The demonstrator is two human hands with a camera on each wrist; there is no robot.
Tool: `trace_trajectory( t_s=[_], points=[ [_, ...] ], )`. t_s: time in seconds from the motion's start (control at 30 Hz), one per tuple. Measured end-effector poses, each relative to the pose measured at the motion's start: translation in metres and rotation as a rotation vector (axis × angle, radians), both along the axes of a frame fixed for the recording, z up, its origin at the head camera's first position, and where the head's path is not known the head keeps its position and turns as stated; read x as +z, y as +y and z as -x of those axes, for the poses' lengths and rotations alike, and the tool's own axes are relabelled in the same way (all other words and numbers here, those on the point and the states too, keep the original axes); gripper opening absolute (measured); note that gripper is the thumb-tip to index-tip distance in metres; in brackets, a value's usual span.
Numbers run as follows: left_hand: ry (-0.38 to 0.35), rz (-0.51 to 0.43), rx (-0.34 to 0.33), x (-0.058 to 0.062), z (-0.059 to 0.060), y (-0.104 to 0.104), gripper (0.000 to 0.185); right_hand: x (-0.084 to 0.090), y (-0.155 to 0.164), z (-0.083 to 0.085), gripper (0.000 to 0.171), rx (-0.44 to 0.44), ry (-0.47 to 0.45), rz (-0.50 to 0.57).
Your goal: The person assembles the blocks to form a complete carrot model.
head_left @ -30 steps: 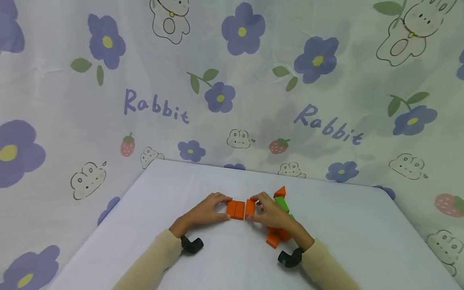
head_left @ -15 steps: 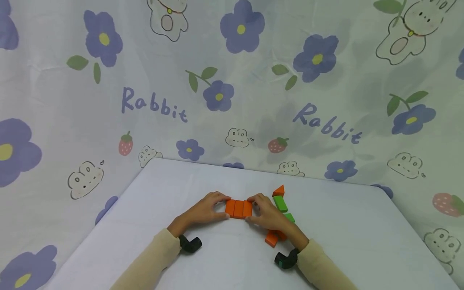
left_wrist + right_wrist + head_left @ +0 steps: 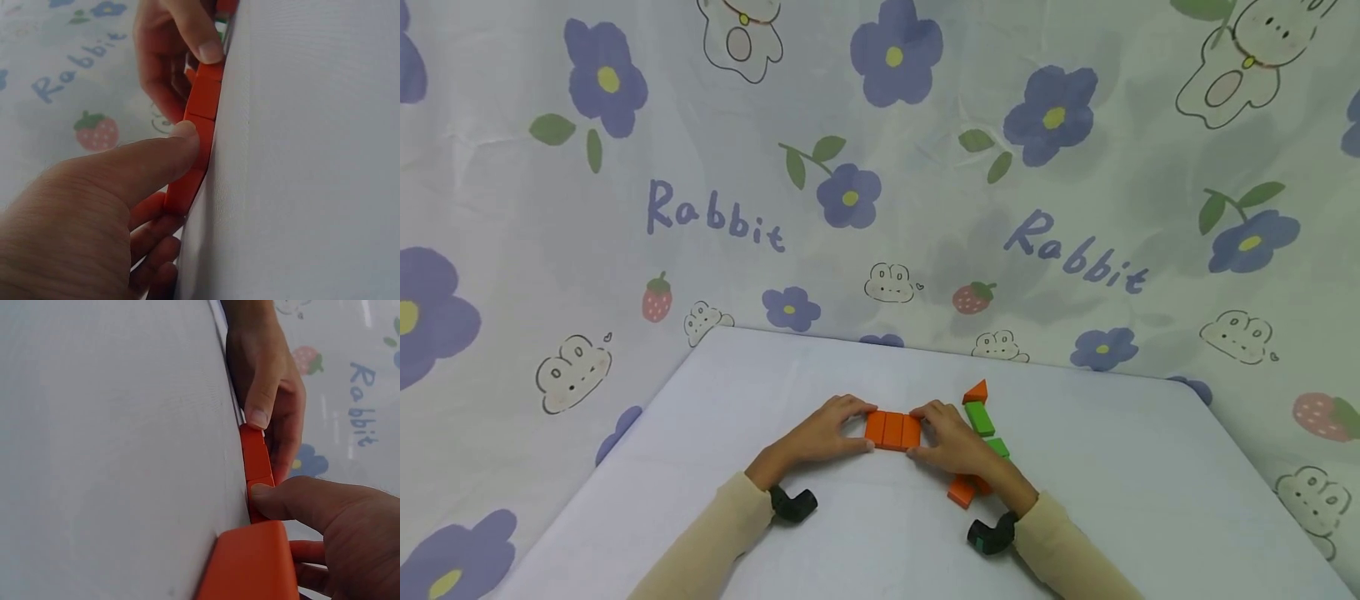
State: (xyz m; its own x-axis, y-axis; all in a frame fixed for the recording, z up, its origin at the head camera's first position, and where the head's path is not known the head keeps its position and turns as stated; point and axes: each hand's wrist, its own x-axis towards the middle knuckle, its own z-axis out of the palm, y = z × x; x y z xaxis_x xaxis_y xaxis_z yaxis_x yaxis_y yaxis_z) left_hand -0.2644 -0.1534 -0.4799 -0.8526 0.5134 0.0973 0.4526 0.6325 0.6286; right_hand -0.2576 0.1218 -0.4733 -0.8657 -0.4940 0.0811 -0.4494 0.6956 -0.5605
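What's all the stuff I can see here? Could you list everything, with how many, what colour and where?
Flat orange blocks: three, orange, side by side in a row mid-table, touching, between the two hands.
Orange triangle block: one, orange, on the table beyond the right hand.
Green blocks: at least two, green, just right of the row; the nearer one is partly hidden by the right hand.
Other orange blocks: at least one, orange, by the right wrist, partly hidden.
Table: one, white.
Backdrop cloth: one, pale with purple flowers, rabbits, strawberries, behind the table.
Wrist cameras: two, black, one under each wrist.
Left hand: grip pinching the row's left end.
Right hand: grip pinching the row's right end.
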Motion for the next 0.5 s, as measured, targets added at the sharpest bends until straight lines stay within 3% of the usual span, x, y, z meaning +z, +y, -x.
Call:
trace_trajectory(
  t_s=[0.5],
  points=[
    [0.025,-0.014,-0.015,0.0006,0.0000,0.0009,0.064,0.0048,0.0032,-0.0002,0.058,0.023,0.000,-0.024]
  ],
)
